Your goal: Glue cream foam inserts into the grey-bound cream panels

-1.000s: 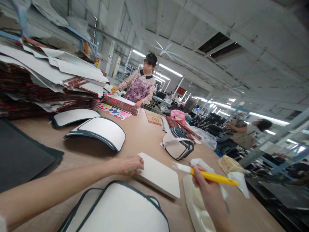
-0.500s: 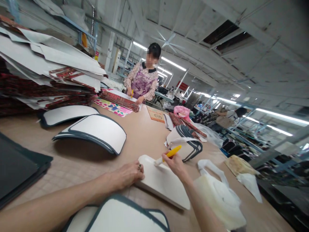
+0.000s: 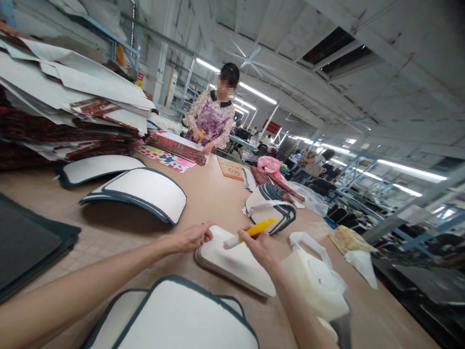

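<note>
A yellow-handled brush (image 3: pixel 256 229) is gripped in my right hand (image 3: pixel 262 248), its pale bristles low over the top white panel. That panel lies on a stack of white panels (image 3: pixel 241 271) with rounded corners. My left hand (image 3: pixel 194 237) is at the far left corner of the stack, fingers bent and closed at the edge; their exact hold is partly hidden. Close in front of me lie dark-edged white panels (image 3: pixel 185 315). Right of the stack stands a cream plastic container (image 3: pixel 316 283) with a white handle, partly behind my right forearm.
Curved dark-edged panels (image 3: pixel 145 194) rest at left, beside dark sheets (image 3: pixel 32 247). More curved panels (image 3: pixel 269 206) stand beyond the stack. A tall pile of patterned sheets (image 3: pixel 72 97) fills the far left. Across the table, a person (image 3: pixel 210 116) works with a yellow-handled tool.
My left hand has moved to the far corner of the stack, its fingers lifted from the left edge. The brush has moved slightly left over the panel. The view has shifted a little.
</note>
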A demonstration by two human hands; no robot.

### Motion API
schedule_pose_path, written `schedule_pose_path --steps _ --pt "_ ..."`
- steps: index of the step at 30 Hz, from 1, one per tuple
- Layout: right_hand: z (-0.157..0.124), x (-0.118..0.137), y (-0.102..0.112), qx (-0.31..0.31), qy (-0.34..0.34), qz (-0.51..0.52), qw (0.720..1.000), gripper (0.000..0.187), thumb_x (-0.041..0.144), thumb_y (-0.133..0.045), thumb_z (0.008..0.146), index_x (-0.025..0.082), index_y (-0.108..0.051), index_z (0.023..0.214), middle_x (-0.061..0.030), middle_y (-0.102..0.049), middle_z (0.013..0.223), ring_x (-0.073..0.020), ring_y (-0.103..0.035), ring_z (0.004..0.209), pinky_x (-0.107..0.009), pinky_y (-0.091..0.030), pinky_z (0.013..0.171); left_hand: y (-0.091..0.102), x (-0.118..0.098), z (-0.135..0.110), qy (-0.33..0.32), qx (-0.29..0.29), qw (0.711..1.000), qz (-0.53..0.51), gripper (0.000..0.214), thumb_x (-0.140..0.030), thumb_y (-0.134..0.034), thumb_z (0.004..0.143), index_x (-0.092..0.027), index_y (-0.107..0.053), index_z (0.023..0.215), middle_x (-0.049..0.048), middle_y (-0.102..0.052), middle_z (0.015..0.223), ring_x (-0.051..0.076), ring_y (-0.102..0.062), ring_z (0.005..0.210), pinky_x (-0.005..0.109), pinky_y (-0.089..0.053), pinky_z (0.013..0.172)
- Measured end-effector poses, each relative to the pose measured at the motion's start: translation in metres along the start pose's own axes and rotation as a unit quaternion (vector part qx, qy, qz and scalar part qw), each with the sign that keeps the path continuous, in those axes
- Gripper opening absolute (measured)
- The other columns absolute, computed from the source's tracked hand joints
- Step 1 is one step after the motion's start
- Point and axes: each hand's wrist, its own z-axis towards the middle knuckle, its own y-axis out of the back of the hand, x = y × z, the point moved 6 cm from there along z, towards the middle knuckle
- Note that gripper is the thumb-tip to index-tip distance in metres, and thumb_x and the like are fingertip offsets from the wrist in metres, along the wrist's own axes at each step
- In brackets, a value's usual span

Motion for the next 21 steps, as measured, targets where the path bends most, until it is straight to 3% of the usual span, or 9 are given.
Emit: schedule_pose_path --steps 4,7,10,14,17,20,21 --pt "-0.001 0.013 -0.041 0.062 0.011 0.051 0.997 0.021 0.039 -0.049 0.070 0.019 -0.054 0.065 0.0044 -0.046 0.055 -0.0105 -0.043 0.052 -0.022 -0.036 0.051 -0.002 0.004 0.007 0.008 0.010 1.000 -0.017 0.063 -0.001 -0.040 0.072 -0.014 -0.026 0.132 0.0054 -0.063 0.094 0.013 -0.058 0.079 0.025 -0.046 0.072" --pt "-0.008 0.003 -0.040 0.076 -0.001 0.052 0.996 0.021 0.039 -0.049 0.070 0.019 -0.054 0.065 0.0043 -0.047 0.056 -0.0102 -0.043 0.053 -0.022 -0.036 0.051 -0.002 0.004 0.006 0.013 0.015 0.999 -0.032 0.067 0.001 -0.041 0.069 -0.015 -0.025 0.133 0.0038 -0.063 0.092 0.012 -0.058 0.077 0.023 -0.047 0.070" --pt "-0.022 -0.019 -0.011 0.058 -0.030 0.018 0.998 0.020 0.037 -0.052 0.067 0.019 -0.056 0.062 0.0043 -0.047 0.052 -0.0108 -0.043 0.050 -0.023 -0.034 0.050 -0.003 0.004 0.006 0.014 0.014 0.999 -0.033 0.064 0.001 -0.041 0.069 -0.013 -0.031 0.130 0.0025 -0.063 0.091 0.013 -0.057 0.078 0.022 -0.045 0.069" --pt "-0.048 -0.043 0.053 -0.005 -0.068 -0.042 0.997 0.021 0.038 -0.057 0.062 0.018 -0.057 0.055 0.0034 -0.048 0.047 -0.0129 -0.044 0.047 -0.025 -0.033 0.049 0.000 -0.004 0.012 0.025 0.011 0.999 -0.020 0.058 0.002 -0.041 0.068 -0.010 -0.040 0.124 0.0023 -0.062 0.087 0.013 -0.056 0.073 0.021 -0.045 0.065" --pt "-0.066 -0.039 0.087 -0.047 -0.077 -0.070 0.993 0.023 0.040 -0.060 0.061 0.018 -0.060 0.057 0.0019 -0.052 0.048 -0.0151 -0.048 0.049 -0.027 -0.034 0.050 0.022 -0.034 0.006 0.036 0.002 0.999 -0.012 0.057 0.004 -0.040 0.068 -0.013 -0.044 0.122 0.0045 -0.062 0.092 0.013 -0.057 0.075 0.024 -0.045 0.069" --pt "-0.079 -0.012 0.092 -0.080 -0.058 -0.047 0.994 0.029 0.044 -0.060 0.066 0.017 -0.066 0.074 0.0008 -0.057 0.058 -0.0146 -0.049 0.055 -0.026 -0.037 0.052 0.051 -0.100 -0.035 0.012 0.000 1.000 0.000 0.044 -0.001 -0.043 0.076 -0.016 -0.053 0.116 0.0058 -0.060 0.102 0.016 -0.056 0.088 0.025 -0.043 0.079" --pt "-0.084 -0.001 0.088 -0.088 -0.051 -0.019 0.995 0.032 0.046 -0.061 0.066 0.017 -0.066 0.079 0.0012 -0.056 0.058 -0.0135 -0.048 0.054 -0.025 -0.036 0.051 0.054 -0.128 -0.057 -0.027 0.020 0.999 0.024 0.040 -0.006 -0.047 0.080 -0.019 -0.055 0.116 0.0044 -0.060 0.099 0.017 -0.057 0.087 0.026 -0.043 0.079"
